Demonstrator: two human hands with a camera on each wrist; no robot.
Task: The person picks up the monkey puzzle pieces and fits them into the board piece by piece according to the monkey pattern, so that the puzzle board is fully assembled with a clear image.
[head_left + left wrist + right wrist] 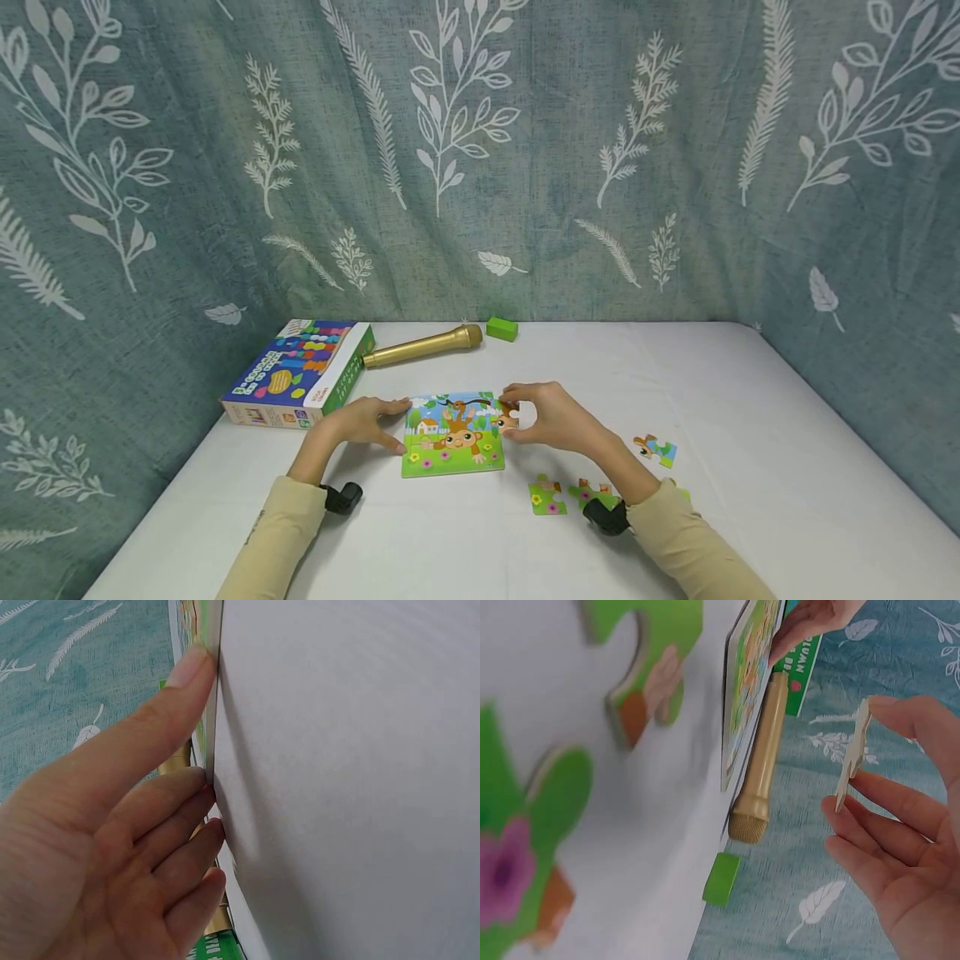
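Observation:
A puzzle board (pixel 442 465) with a cartoon monkey, a house and flowers lies flat on the white table. My left hand (pixel 362 423) is at its left side, and in the left wrist view the thumb and extended fingers (pixel 180 855) touch the board's edge. At the board's right edge, my right hand (pixel 558 417) pinches a puzzle piece (pixel 853 754) between thumb and fingers; the right wrist view shows the piece edge-on. Loose pieces lie near the right forearm: one with green and pink flowers (pixel 547 497), another (pixel 656 450) farther right, and others partly hidden by the wrist.
A blue and white game box (pixel 300 371) sits at the left rear of the table (pixel 450 550). Beside it lies a gold microphone (pixel 423 346), with a small green block (pixel 502 328) at the back edge. A patterned curtain (pixel 555 167) hangs behind.

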